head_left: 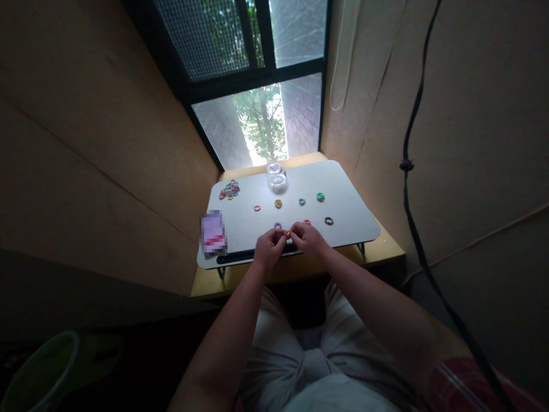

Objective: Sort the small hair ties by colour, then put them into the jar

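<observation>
A small yellow band (287, 233) is pinched at the fingertips of both hands, left hand (269, 246) and right hand (307, 237) held close together, well to the near side of the clear container (277, 182). How it's being gripped exactly can't be made out, tbh. Just past the fingers, the purple bands (278, 226) and red bands (307, 222) are partly hidden. Seven coloured spots are laid out nearer than the container, with pink (257, 208) leftmost, then yellow, blue, green and dark (329, 221) too, so a fair bit looks separated. The mixed pile (230, 189) left of the container is unseparated, maybe the bigger share. A purple pack (213, 233) is set nearer and further left.
</observation>
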The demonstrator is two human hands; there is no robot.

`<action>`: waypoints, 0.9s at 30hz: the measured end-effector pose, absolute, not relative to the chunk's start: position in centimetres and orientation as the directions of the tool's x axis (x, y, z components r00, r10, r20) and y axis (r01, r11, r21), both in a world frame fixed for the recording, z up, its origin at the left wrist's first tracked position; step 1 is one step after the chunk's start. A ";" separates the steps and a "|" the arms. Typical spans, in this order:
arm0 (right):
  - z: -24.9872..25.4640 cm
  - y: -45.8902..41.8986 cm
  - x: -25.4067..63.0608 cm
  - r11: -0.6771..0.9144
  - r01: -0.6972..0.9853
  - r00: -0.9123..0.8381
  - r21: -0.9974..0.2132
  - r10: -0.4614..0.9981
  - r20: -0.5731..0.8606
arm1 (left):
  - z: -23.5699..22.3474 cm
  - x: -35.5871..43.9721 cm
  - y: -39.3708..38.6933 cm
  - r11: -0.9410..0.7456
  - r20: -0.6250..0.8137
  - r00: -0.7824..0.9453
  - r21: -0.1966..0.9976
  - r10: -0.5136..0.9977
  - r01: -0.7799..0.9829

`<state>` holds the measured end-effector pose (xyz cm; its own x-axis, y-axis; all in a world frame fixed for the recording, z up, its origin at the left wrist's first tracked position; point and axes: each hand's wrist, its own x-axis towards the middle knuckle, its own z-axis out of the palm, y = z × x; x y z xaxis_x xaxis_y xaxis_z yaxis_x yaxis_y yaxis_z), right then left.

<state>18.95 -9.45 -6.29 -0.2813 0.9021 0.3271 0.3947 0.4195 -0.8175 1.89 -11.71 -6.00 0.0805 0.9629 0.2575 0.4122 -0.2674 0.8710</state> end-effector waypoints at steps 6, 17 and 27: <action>-6.0 -9.5 19.0 0.420 0.398 -0.294 -0.816 0.900 0.321 | -6.0 1.9 -11.6 -0.234 0.227 0.075 0.841 0.971 0.487; -6.2 -9.6 19.1 0.373 0.341 -0.290 -0.863 0.915 0.281 | -6.0 1.9 -11.6 -0.232 0.223 0.073 0.863 0.972 0.448; -6.4 -9.6 19.1 0.402 0.340 -0.285 -0.850 0.906 0.314 | -5.6 2.1 -11.8 -0.249 0.255 0.061 0.820 0.965 0.516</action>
